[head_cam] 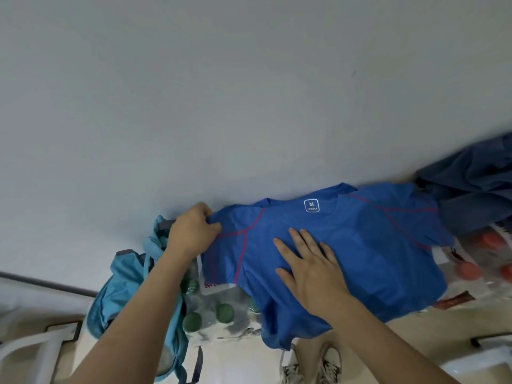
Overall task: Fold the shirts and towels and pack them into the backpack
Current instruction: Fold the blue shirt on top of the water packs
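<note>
Left hand (191,234) gripped the sleeve edge of the blue shirt (360,253); right hand (310,261) lay flat on its chest, fingers spread. Shirt was draped over shrink-wrapped bottle packs (221,314), teal backpack (130,286) just left.

The left hand (191,234) and right hand (313,261) are bare, forearms too. Near, the feet wear pale sneakers (310,367) with dark-flecked laces.

Plain pale grey-blue wall (249,79) across upper view, evenly lit. Beige floor (235,364) below. White tubular frame (36,347) lower left, grey strip (41,284) above it.
</note>
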Action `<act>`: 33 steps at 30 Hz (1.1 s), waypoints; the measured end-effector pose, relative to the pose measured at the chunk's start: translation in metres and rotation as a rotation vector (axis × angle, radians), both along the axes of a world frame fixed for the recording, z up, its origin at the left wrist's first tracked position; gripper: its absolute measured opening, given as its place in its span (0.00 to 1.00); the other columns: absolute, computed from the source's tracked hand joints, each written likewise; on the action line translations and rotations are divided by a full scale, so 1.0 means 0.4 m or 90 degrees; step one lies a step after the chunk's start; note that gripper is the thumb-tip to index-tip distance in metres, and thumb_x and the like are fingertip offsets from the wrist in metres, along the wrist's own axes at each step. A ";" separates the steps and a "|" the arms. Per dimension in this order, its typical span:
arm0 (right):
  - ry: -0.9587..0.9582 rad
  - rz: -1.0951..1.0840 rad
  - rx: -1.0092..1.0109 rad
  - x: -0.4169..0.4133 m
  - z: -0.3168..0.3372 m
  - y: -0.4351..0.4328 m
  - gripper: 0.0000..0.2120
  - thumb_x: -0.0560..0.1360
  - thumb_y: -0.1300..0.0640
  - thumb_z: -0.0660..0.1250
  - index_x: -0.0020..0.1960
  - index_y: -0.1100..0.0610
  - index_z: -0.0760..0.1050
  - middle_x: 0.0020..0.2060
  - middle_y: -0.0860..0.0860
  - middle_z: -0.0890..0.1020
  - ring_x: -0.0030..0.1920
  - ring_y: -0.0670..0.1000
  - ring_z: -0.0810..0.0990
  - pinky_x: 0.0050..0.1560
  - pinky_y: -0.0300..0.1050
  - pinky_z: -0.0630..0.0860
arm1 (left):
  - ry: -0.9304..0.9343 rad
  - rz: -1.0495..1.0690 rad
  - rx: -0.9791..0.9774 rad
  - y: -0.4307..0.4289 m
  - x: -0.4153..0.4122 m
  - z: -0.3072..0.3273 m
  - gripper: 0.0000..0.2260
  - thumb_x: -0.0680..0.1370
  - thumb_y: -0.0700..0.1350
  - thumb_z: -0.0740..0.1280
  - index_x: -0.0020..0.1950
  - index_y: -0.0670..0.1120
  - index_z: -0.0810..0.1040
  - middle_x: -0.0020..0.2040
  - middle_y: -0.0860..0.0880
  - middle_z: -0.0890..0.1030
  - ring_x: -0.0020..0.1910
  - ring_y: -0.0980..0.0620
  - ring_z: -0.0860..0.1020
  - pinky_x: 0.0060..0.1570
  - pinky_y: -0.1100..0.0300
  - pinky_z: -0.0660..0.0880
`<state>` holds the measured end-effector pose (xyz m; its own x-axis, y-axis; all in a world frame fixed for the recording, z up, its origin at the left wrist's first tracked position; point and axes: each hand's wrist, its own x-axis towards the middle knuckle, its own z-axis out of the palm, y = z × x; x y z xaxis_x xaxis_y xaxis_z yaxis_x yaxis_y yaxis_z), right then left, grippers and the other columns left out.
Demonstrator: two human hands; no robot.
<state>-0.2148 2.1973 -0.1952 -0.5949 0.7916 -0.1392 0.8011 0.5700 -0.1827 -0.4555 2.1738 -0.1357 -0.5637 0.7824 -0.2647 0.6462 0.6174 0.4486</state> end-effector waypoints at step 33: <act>0.378 -0.179 -0.345 -0.201 0.151 0.022 0.36 0.71 0.39 0.66 0.73 0.50 0.58 0.62 0.49 0.68 0.61 0.50 0.71 0.53 0.43 0.71 | -0.103 -0.315 -0.041 0.113 -0.013 0.110 0.07 0.71 0.35 0.70 0.41 0.46 0.85 0.37 0.51 0.82 0.33 0.60 0.75 0.34 0.71 0.70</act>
